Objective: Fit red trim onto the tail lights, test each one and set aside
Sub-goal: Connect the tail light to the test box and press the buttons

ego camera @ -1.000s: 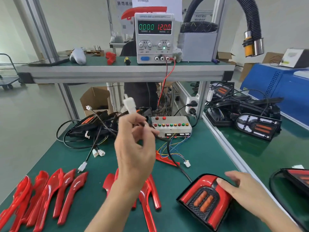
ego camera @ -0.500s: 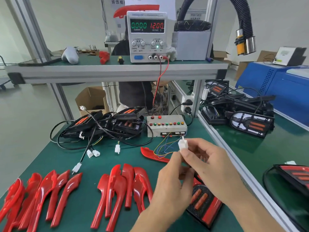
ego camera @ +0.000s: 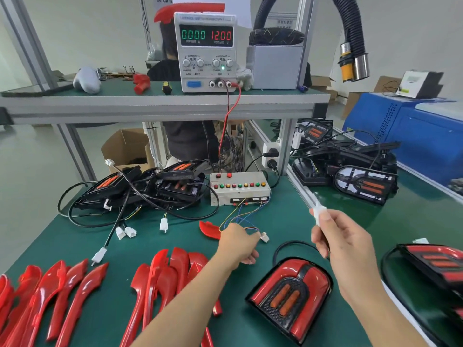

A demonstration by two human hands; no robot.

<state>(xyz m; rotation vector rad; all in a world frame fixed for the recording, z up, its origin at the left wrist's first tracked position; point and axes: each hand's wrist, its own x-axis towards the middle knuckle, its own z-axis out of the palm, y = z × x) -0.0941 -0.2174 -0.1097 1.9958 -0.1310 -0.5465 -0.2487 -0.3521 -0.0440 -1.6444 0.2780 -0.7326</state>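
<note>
A tail light [ego camera: 290,296] with red trim fitted lies on the green mat at the near right. Its black cable loops up to a white plug [ego camera: 318,213], which my right hand [ego camera: 343,244] pinches above the mat. My left hand [ego camera: 238,244] holds the tester's coloured wires just behind their small white connector [ego camera: 264,237]. The wires run back to the grey test box [ego camera: 239,187] with its row of buttons. The two connectors are apart.
Loose red trim pieces [ego camera: 160,279] lie along the near edge, more trim pieces [ego camera: 50,291] at the left. A pile of untrimmed tail lights [ego camera: 140,186] with cables sits at the back left. The power supply [ego camera: 206,50] reads 12.00 on the shelf. Other lights [ego camera: 365,186] lie beyond the right rail.
My hands, together on the white plug half a second ago, have parted: the right hand carried the plug to the right, the left moved down onto the tester's wires.
</note>
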